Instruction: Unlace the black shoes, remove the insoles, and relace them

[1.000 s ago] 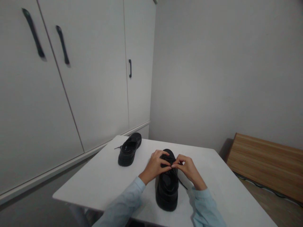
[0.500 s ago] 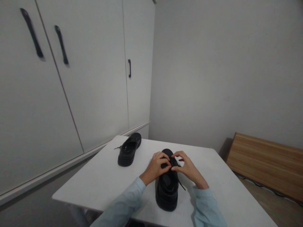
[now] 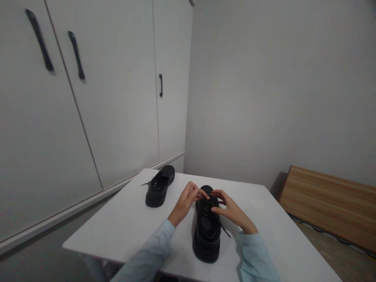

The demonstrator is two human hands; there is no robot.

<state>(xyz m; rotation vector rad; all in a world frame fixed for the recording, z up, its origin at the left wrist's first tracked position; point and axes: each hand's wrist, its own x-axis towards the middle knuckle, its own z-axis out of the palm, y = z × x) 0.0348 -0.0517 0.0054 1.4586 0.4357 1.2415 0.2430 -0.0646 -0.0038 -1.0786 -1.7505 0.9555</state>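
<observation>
A black lace-up shoe (image 3: 206,239) stands on the white table (image 3: 123,223), its toe pointing away from me and its heel near the front edge. At the upper left of its laces is my left hand (image 3: 188,199), fingertips by the lacing; whether a lace is between them is too small to tell. My right hand (image 3: 230,210) is at the right side of the laces, thumb and fingers apart around the lacing. One dark lace end (image 3: 225,230) hangs down to the table on the right.
Another black shoe (image 3: 158,188) stands at the back left of the table, a lace sticking out leftward. White cabinets (image 3: 117,98) with dark handles rise at the left. A wooden board (image 3: 329,203) lies beyond the table's right side.
My left hand has lifted and moved up and left from the middle of the laces, uncovering more of the shoe. My right hand has barely moved.
</observation>
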